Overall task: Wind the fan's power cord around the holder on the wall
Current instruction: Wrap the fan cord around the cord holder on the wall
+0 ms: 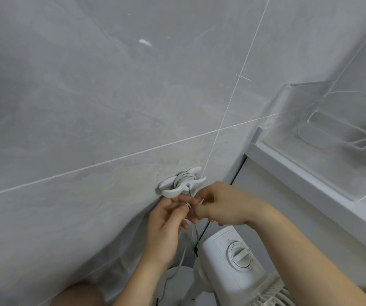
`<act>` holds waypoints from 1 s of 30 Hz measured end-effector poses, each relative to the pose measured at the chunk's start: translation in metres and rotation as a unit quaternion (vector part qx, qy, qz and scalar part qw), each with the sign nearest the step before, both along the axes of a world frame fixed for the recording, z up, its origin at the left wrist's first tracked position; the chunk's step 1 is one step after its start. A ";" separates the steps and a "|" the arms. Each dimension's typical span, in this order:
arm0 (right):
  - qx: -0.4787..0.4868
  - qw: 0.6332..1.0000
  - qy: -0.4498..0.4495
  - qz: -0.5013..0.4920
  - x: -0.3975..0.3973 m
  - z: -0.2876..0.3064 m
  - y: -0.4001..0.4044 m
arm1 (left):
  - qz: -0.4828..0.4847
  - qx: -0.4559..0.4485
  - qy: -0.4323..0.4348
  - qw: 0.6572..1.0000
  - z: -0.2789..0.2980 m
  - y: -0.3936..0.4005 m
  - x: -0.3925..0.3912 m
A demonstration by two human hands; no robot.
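A white winged cord holder (173,191) is stuck on the grey tiled wall, with several turns of the white power cord (183,177) wound round its middle. A short length of cord runs down from the holder into my hands. My left hand (166,226) and my right hand (219,206) meet just below the holder, and both pinch the cord between fingertips. More cord hangs down from my left hand toward the floor. The white fan (237,259) stands below my right forearm, its round dial facing up.
A white ledge (310,184) runs along the right side. Above it a clear plastic shelf (341,120) is fixed to the wall. The fan's round base (175,281) sits on the floor beside my knee (78,294).
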State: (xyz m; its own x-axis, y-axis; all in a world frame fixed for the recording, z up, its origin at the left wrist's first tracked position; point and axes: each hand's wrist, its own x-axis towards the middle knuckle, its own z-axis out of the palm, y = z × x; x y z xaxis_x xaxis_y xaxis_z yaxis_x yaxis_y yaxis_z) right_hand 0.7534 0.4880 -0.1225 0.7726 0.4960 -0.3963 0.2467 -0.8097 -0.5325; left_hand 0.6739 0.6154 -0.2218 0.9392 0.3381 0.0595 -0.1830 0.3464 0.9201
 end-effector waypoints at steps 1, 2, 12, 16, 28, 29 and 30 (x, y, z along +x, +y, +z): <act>0.005 1.000 0.003 0.004 0.001 -0.003 0.000 | -0.012 -0.012 0.003 1.000 -0.001 0.000 0.001; 0.010 1.000 0.006 0.001 0.003 -0.005 0.000 | -0.023 -0.019 0.002 1.000 -0.002 0.001 0.001; 0.068 0.985 0.160 -0.021 0.020 -0.013 -0.011 | -0.132 -0.079 -0.002 0.988 0.006 0.008 -0.003; 0.018 0.995 0.080 -0.048 0.022 -0.011 -0.016 | -0.118 -0.022 0.022 0.992 0.008 0.014 -0.003; 0.160 0.954 0.126 -0.221 0.025 -0.001 -0.006 | -0.111 0.055 0.035 0.992 0.011 0.013 -0.006; 0.175 0.947 0.135 -0.233 0.025 0.000 -0.005 | -0.110 0.055 0.035 0.992 0.011 0.013 -0.006; 0.190 0.941 0.143 -0.242 0.026 0.000 -0.004 | -0.109 0.053 0.035 0.992 0.011 0.013 -0.007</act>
